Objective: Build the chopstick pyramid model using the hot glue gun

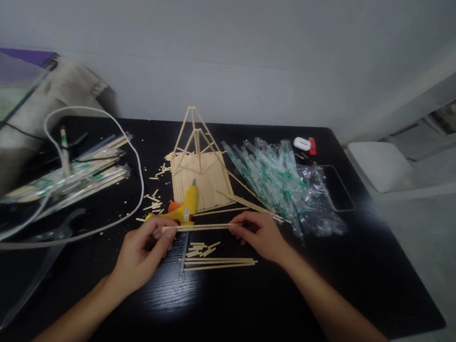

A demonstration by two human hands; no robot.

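My left hand (143,249) and my right hand (260,233) hold thin wooden sticks (202,226) level between them, one hand pinching each end. The sticks look like chopsticks, two side by side. Just behind them lies a yellow glue gun (187,207), its nozzle pointing away from me. It rests against a flat base of sticks (203,176) that bears a pointed stick frame (197,141). Below the held sticks are several short cut pieces (202,249), a few longer sticks (221,263) and a thin grey rod (184,253).
Crumpled clear wrappers with green print (271,175) lie right of the base, near a phone (333,186) and a white case (302,144). At left, a white cable (142,179) loops over wrapped chopsticks (86,179). Stick scraps (154,201) litter the black table (217,320).
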